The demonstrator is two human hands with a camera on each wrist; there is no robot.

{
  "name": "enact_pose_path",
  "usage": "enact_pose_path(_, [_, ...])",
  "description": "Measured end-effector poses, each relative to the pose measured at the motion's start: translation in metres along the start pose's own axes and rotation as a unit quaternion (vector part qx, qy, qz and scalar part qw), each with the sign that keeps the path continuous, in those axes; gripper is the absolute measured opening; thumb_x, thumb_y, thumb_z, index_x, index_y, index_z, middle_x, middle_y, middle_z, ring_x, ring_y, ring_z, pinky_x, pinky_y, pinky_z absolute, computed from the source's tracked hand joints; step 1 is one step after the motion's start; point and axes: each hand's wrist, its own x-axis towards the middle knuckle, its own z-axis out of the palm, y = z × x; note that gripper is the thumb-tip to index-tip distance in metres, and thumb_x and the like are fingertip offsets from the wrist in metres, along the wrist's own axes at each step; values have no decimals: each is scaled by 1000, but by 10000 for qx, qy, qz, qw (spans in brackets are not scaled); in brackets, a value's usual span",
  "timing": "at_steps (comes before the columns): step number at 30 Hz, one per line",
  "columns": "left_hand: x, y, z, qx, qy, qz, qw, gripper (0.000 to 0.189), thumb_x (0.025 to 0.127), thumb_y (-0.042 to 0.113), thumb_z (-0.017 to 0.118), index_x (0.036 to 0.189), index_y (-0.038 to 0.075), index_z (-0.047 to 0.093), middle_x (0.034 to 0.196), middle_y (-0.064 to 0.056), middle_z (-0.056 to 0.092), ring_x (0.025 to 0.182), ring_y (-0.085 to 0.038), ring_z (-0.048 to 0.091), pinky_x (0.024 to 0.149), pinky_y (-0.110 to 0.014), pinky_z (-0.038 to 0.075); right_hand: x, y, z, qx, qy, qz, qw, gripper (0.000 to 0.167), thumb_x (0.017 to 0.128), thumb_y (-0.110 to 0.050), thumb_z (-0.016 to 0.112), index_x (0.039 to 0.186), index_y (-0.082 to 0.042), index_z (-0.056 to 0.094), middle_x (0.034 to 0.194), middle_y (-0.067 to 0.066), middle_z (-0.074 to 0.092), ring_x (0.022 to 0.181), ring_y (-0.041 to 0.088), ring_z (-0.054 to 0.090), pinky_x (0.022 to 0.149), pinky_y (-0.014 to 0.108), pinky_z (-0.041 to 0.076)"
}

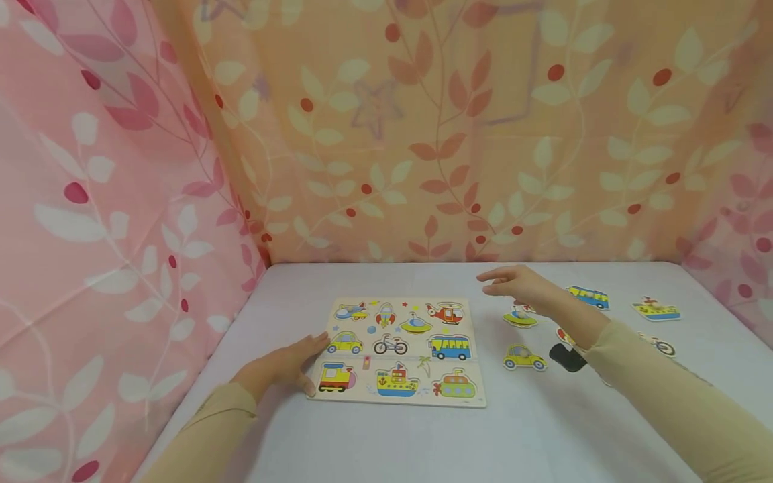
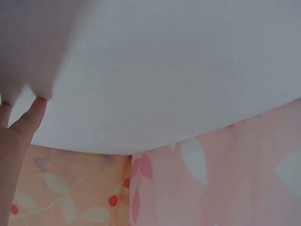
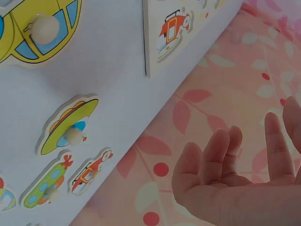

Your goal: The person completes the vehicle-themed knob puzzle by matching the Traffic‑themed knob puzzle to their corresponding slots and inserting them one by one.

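A wooden peg puzzle board (image 1: 386, 369) printed with vehicles lies flat on the table. My left hand (image 1: 286, 365) rests at its left edge, with the thumb by the near left corner and the fingers farther up. In the left wrist view, fingers (image 2: 35, 115) reach down to the white surface. My right hand (image 1: 513, 285) hovers beyond the board's right side, fingers extended and holding nothing. Below and near it lie a flying saucer piece (image 1: 521, 317) and a yellow car piece (image 1: 524, 357). The right wrist view shows a green submarine piece (image 3: 47, 186) and a red helicopter piece (image 3: 90, 173), each with a knob.
Farther right lie a blue bus piece (image 1: 588, 297), a ship piece (image 1: 657, 310) and a bicycle piece (image 1: 663, 345). A dark, rounded object (image 1: 568, 358) sits partly behind the right forearm. Floral curtains (image 1: 386, 134) surround the white table (image 1: 374, 443).
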Motion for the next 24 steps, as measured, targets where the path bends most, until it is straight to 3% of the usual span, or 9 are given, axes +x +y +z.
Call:
enact_pose_path(6, [0, 0, -2, 5, 22, 59, 10000, 104, 67, 27, 87, 153, 14, 31, 161, -6, 21, 146, -37, 13, 113, -59, 19, -14, 10, -11, 159, -4, 9, 9999, 54, 96, -28, 62, 142, -3, 48, 141, 27, 45, 129, 45, 42, 99, 67, 35])
enact_pose_path(13, [-2, -1, -5, 78, 33, 193, 9998, 106, 65, 27, 88, 153, 11, 30, 160, -9, 21, 145, -39, 14, 112, -60, 18, -29, 18, -23, -54, 76, 173, 9998, 59, 94, -33, 63, 143, -3, 46, 140, 28, 46, 127, 46, 43, 97, 69, 35])
enact_pose_path(24, [3, -4, 0, 6, -26, 96, 10000, 106, 67, 29, 88, 154, 15, 28, 161, -7, 20, 146, -38, 12, 113, -60, 18, -45, 36, -37, -55, 78, 263, 9996, 60, 93, -32, 65, 140, 1, 48, 138, 30, 46, 128, 48, 40, 95, 68, 37])
